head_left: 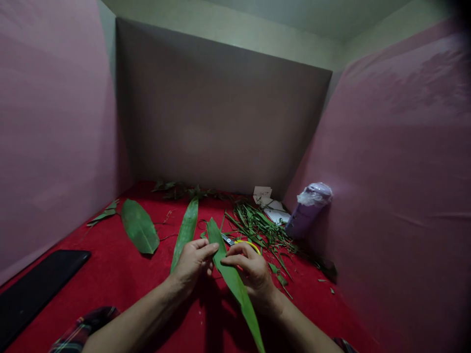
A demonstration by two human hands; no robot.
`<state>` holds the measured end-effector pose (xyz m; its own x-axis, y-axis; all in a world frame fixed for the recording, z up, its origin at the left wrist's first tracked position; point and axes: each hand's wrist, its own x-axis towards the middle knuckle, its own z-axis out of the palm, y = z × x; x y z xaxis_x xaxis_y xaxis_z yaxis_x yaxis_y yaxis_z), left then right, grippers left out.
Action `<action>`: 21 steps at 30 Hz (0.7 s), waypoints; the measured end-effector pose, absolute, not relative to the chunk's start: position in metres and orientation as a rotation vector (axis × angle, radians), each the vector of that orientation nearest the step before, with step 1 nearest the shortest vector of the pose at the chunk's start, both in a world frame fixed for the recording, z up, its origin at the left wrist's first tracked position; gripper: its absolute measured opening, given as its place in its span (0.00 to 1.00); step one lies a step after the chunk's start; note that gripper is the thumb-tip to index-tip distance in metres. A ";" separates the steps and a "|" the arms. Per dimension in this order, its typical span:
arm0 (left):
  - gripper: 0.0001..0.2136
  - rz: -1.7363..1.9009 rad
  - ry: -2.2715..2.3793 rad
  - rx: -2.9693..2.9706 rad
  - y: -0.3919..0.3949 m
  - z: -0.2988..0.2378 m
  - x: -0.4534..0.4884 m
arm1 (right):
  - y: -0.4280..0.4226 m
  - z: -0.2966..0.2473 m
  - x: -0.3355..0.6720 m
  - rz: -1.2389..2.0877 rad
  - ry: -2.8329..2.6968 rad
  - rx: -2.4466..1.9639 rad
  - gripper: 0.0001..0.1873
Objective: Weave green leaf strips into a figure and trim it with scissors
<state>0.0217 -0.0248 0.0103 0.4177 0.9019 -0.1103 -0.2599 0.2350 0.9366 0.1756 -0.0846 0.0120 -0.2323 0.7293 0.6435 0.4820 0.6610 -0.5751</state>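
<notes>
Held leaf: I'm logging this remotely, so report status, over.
Left hand pinching held leaf; right hand fingers on it. Leaf raised over red surface. Yellow-handled scissors just beyond right hand, partly hidden.

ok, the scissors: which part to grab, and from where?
Likely the yellow handle, from above and the right: its curved edge shows just beyond the right hand, which should draw back first. Avoid the metal end; it points left, toward the held leaf.

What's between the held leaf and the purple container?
The head view shows scissors, partly behind your right hand, then green strips and, further back, white sheets.
</notes>
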 end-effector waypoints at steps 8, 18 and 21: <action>0.12 1.010 0.821 1.032 -0.023 0.010 0.021 | -0.077 0.008 0.173 0.780 -1.446 -1.132 0.12; 0.14 1.040 0.759 1.014 -0.022 0.011 0.022 | -0.067 0.020 0.190 0.959 -1.313 -1.386 0.15; 0.15 1.013 0.768 1.006 -0.022 0.011 0.022 | -0.051 0.034 0.227 0.739 -1.323 -1.489 0.13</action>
